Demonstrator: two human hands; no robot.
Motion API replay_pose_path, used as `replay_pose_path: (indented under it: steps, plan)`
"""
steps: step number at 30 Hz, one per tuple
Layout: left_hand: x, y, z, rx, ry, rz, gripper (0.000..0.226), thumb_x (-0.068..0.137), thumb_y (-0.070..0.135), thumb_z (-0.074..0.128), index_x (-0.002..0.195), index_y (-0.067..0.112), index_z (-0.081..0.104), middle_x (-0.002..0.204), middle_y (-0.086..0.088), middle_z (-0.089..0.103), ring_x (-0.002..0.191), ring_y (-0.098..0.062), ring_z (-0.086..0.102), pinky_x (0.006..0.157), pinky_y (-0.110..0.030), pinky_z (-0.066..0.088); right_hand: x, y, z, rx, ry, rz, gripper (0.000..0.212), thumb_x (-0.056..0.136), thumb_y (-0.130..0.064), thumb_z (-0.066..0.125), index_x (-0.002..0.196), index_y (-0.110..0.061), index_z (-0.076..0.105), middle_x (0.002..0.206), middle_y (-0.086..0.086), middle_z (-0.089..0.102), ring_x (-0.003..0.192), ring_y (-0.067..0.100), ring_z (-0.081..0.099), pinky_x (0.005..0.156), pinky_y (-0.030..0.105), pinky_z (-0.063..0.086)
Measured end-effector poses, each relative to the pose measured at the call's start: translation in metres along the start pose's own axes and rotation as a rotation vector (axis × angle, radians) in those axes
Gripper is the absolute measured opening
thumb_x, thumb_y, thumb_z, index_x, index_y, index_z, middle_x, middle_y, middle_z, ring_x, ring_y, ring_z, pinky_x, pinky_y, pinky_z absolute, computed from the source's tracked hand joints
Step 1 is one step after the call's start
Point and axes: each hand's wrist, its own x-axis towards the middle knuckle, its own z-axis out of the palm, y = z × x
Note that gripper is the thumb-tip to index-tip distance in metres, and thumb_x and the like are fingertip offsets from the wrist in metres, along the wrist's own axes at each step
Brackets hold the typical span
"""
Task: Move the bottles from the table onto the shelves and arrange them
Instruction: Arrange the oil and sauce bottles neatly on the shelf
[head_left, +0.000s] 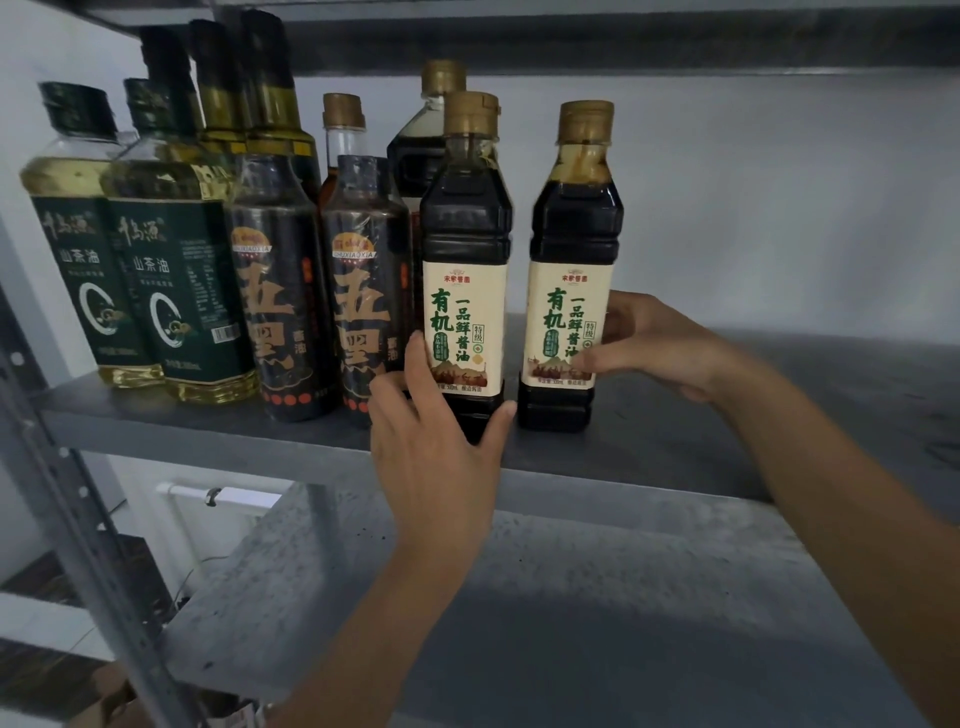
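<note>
My left hand (436, 441) grips one bottle (464, 234) at the shelf's (753, 410) front edge; my right hand (655, 343) holds the second bottle (571, 228) just beside it, thumb on its label.

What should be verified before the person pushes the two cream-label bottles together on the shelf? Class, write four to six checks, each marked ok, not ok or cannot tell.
1. Left hand grip round the left cream-label bottle: ok.
2. Right hand grip, fingers pinching the right cream-label bottle: ok.
3. Both bottles upright: ok.
4. Both labels facing front: ok.
5. Gap between the two bottles closed: not ok, they stand apart.
6. Base of the left cream-label bottle fully on the shelf: cannot tell, the hand hides it.
</note>
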Motion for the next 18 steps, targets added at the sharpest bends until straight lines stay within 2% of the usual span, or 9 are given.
replay_pose_path:
  steps: [3, 6, 8, 10, 13, 15, 18]
  plan:
    - [-0.005, -0.003, 0.004, -0.003, 0.045, 0.006, 0.080, 0.084, 0.055, 0.056, 0.141, 0.002, 0.035, 0.112, -0.017, 0.046, 0.098, -0.027, 0.047, 0.082, -0.036, 0.043, -0.005, -0.002, 0.003, 0.000, 0.013, -0.009, 0.042, 0.078, 0.006, 0.068, 0.104, -0.027, 0.060, 0.096, -0.010, 0.070, 0.086, -0.001, 0.067, 0.068, 0.015, 0.053]
    - [-0.018, -0.011, 0.008, -0.103, 0.120, 0.055, 0.057, 0.092, 0.040, 0.050, 0.135, 0.004, 0.037, 0.115, -0.020, 0.042, 0.102, -0.027, 0.046, 0.083, -0.037, 0.046, -0.010, -0.003, 0.008, 0.016, 0.011, -0.037, 0.043, 0.077, 0.007, 0.069, 0.104, -0.025, 0.060, 0.092, -0.012, 0.070, 0.081, -0.004, 0.067, 0.066, 0.013, 0.052]
    - [-0.025, -0.016, 0.009, -0.178, 0.162, 0.112, 0.037, 0.093, 0.028, 0.049, 0.122, 0.006, 0.041, 0.112, -0.023, 0.044, 0.099, -0.030, 0.048, 0.080, -0.036, 0.046, -0.011, -0.004, 0.010, 0.014, -0.007, -0.059, 0.043, 0.076, 0.006, 0.071, 0.101, -0.027, 0.060, 0.092, -0.012, 0.071, 0.082, -0.002, 0.067, 0.068, 0.014, 0.052]
    - [-0.029, -0.015, 0.009, -0.146, 0.191, 0.228, 0.022, 0.093, 0.022, 0.048, 0.105, 0.005, 0.049, 0.103, -0.019, 0.050, 0.094, -0.025, 0.046, 0.078, -0.033, 0.040, -0.011, -0.004, 0.012, 0.014, -0.018, -0.068, 0.043, 0.076, 0.005, 0.071, 0.103, -0.027, 0.060, 0.094, -0.010, 0.071, 0.084, -0.001, 0.067, 0.070, 0.015, 0.053]
    - [-0.047, -0.007, 0.015, 0.002, 0.154, 0.512, 0.022, 0.094, 0.021, 0.047, 0.092, 0.004, 0.062, 0.096, -0.010, 0.058, 0.090, -0.024, 0.047, 0.078, -0.037, 0.038, -0.013, -0.004, 0.015, 0.024, -0.021, -0.062, 0.042, 0.079, 0.000, 0.071, 0.113, -0.020, 0.059, 0.102, -0.008, 0.070, 0.088, -0.002, 0.066, 0.071, 0.013, 0.052]
    - [-0.058, 0.001, 0.021, 0.030, 0.122, 0.563, 0.027, 0.096, 0.027, 0.046, 0.100, 0.006, 0.062, 0.098, -0.014, 0.063, 0.091, -0.029, 0.050, 0.081, -0.042, 0.043, -0.017, 0.000, 0.015, 0.032, -0.031, -0.048, 0.041, 0.081, -0.006, 0.071, 0.119, -0.016, 0.058, 0.106, -0.008, 0.069, 0.092, -0.002, 0.066, 0.074, 0.012, 0.052]
    - [-0.069, 0.013, 0.029, 0.071, 0.089, 0.631, 0.029, 0.096, 0.030, 0.046, 0.110, 0.008, 0.059, 0.103, -0.015, 0.065, 0.096, -0.030, 0.050, 0.088, -0.044, 0.043, -0.029, 0.010, 0.010, -0.052, -0.047, -0.017, 0.034, 0.082, -0.016, 0.070, 0.115, -0.012, 0.062, 0.108, -0.003, 0.069, 0.097, 0.005, 0.065, 0.082, 0.016, 0.052]
